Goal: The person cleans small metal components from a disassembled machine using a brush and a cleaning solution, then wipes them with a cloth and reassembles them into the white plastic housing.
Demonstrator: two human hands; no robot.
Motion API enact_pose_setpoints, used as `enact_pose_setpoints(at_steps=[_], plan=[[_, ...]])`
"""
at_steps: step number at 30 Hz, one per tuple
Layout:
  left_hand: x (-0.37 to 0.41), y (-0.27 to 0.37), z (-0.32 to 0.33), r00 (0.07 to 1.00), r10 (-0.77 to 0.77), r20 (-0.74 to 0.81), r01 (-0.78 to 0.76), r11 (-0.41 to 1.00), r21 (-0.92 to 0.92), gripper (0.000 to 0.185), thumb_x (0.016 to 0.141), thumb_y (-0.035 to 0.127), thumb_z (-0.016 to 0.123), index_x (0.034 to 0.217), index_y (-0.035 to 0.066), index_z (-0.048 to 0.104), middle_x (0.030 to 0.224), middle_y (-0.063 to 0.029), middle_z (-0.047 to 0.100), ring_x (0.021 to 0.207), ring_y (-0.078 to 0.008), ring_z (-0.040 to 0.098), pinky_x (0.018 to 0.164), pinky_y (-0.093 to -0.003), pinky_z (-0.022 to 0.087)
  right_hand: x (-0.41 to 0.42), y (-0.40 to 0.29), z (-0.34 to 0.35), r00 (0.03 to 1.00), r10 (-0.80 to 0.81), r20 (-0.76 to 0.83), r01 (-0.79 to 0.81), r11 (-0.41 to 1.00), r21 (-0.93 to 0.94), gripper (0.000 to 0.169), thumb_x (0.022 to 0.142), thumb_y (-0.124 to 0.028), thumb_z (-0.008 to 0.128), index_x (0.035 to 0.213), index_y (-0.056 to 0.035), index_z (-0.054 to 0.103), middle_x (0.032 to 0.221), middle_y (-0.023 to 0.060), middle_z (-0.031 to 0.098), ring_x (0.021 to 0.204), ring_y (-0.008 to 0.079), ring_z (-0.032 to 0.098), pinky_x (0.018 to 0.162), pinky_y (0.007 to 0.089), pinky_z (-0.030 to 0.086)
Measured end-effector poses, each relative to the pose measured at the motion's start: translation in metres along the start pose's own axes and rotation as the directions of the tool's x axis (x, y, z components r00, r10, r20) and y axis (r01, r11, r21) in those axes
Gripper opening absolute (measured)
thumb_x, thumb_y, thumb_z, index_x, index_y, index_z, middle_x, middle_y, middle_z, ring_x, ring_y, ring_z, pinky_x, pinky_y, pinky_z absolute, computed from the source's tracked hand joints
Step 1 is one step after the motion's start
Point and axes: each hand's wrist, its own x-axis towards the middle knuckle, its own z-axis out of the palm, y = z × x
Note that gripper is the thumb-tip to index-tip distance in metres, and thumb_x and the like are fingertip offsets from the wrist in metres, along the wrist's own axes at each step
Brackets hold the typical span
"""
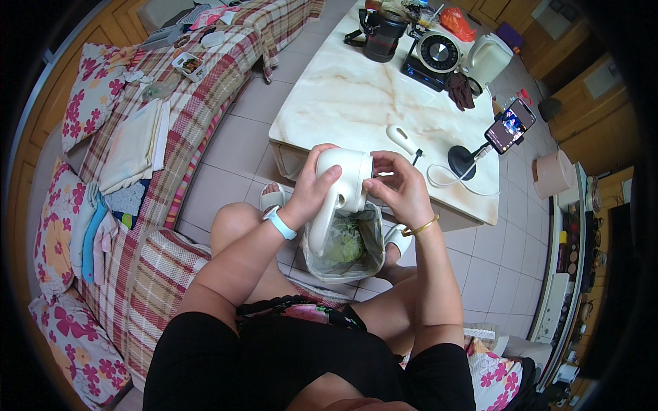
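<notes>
My left hand (313, 185) is wrapped around the rounded body of a white plastic handheld appliance (352, 167), possibly a fabric shaver. Its curved handle (323, 228) points down toward me. At the appliance's flat round end, the thumb and fingers of my right hand (403, 187) grip the rim; that end face is turned away and mostly hidden. Directly below stands a bin lined with a plastic bag (379, 259), with green leafy scraps (347, 246) inside. On the table beyond my right hand lie a loose white plastic piece with a slot (398, 134) and a small black-tipped item (418, 154).
The marble-patterned table (329, 103) carries a phone on a stand (510, 126), a white cable (437, 180), a dark jug (383, 36), a black appliance with a dial (437, 51) and a pale kettle (488, 59). A plaid-covered sofa (205, 97) holds folded cloth (131, 149) and a food box (189, 67).
</notes>
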Motion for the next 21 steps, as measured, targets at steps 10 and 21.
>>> enact_pose_setpoints(at_steps=[10,21], plan=[[0.004,-0.006,0.003,0.996,-0.088,0.005,0.088,0.985,-0.146,0.04,0.096,0.028,0.055,0.125,0.004,0.044,0.114,-0.0095,0.054,0.104,-0.0141,0.052,0.09,-0.0287,0.046,-0.001,-0.016,-0.002,0.993,-0.115,-0.013,0.114,0.99,-0.083,0.048,0.072,0.0,0.076,0.117,-0.0028,0.062,0.114,0.0082,0.06,0.104,0.02,0.063,0.084,0.0313,0.058],[0.004,-0.002,0.001,0.999,-0.055,0.004,0.055,0.997,-0.048,0.057,0.094,0.044,0.056,0.13,0.002,0.041,0.113,-0.011,0.053,0.103,-0.0154,0.054,0.088,-0.0287,0.046,-0.003,-0.025,-0.001,0.975,-0.223,-0.016,0.214,0.951,-0.225,0.051,0.069,0.002,0.078,0.118,-0.0062,0.063,0.116,0.0085,0.06,0.102,0.0204,0.063,0.082,0.0305,0.058]])
